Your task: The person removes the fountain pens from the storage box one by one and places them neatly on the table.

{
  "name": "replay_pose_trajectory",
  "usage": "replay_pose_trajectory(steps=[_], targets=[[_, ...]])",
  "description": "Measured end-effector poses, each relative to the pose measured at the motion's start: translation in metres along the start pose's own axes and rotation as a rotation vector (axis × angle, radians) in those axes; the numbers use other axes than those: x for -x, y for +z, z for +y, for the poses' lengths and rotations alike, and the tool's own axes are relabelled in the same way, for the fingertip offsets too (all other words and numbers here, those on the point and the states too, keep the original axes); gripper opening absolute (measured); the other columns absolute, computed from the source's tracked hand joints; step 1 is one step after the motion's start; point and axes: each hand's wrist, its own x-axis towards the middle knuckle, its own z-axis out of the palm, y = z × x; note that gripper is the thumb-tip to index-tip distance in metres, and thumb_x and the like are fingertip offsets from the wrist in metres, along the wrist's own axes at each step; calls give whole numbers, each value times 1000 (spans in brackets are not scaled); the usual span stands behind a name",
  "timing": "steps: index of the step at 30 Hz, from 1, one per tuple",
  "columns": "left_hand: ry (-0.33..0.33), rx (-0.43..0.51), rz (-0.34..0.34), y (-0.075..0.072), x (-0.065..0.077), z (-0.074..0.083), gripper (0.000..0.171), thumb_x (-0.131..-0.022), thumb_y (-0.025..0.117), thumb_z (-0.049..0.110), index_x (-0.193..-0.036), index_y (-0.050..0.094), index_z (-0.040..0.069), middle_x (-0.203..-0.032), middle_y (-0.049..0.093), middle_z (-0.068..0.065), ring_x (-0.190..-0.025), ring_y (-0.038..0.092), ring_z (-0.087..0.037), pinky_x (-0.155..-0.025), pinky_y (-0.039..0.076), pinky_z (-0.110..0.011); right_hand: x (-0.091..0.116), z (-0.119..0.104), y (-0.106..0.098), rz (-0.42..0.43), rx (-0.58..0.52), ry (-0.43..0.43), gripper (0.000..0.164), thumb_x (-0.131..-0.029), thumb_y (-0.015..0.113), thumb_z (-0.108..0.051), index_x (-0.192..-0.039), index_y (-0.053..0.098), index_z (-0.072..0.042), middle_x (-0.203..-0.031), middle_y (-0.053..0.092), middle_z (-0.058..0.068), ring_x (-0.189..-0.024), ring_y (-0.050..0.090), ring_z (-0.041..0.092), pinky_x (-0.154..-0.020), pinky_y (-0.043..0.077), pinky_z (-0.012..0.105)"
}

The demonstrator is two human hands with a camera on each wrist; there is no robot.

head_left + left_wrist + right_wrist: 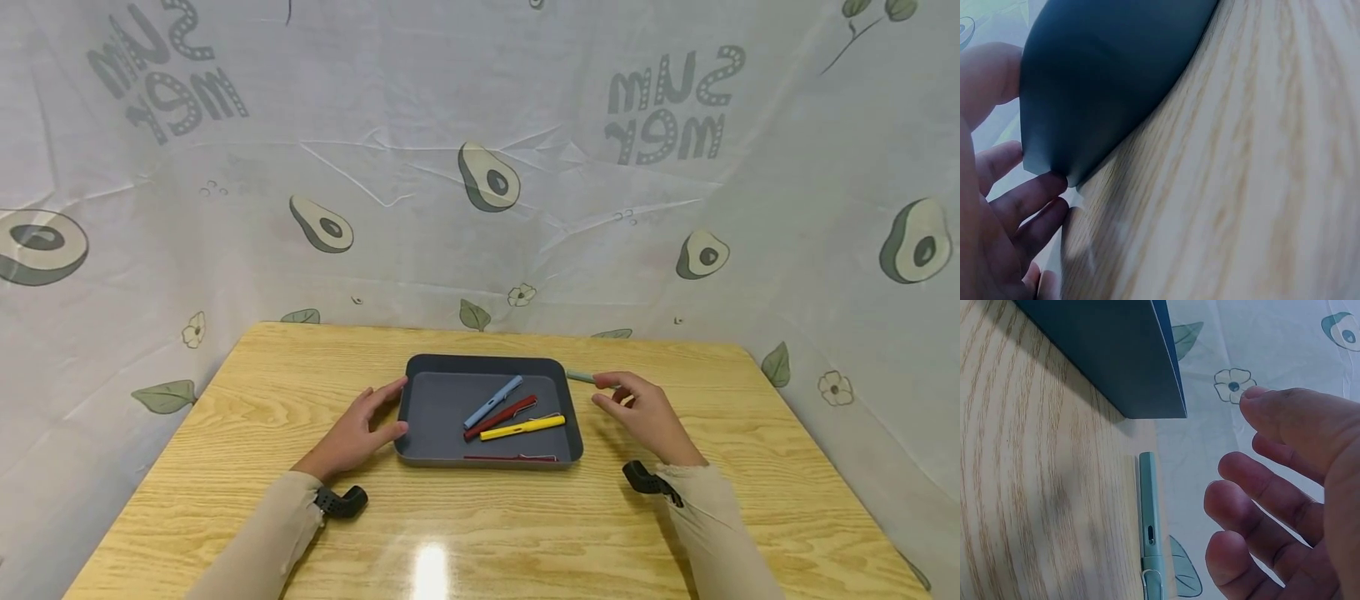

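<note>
Patterned cloth [405,275] backs the table [517,525] bearing a tray [435,408].

Four pens [522,427] are lying in one tray [437,408], one green pen [1150,519] is lying outside, two hands [356,435] [651,417], two sleeves [258,533] and one table [525,533] are showing.

Green pen [1149,515], grey tray [438,417] (avocado-patterned cloth [390,92])

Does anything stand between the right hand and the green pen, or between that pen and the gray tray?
Nothing visible blocks the right hand from the green pen. Toward the gray tray, only its raised right wall intervenes.
</note>
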Motion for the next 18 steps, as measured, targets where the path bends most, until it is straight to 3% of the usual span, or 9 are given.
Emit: replay_pose_trajectory(steps=[18], targets=[[0, -5, -5, -1, 0, 3, 73, -101, 69, 35, -164, 34, 18, -160, 45, -12, -150, 39, -33, -128, 7, -59, -1, 0, 1, -11, 25, -22, 33, -100, 72, -23, -129, 70, -6, -121, 70, 14, -87, 61, 17, -74, 55, 27]])
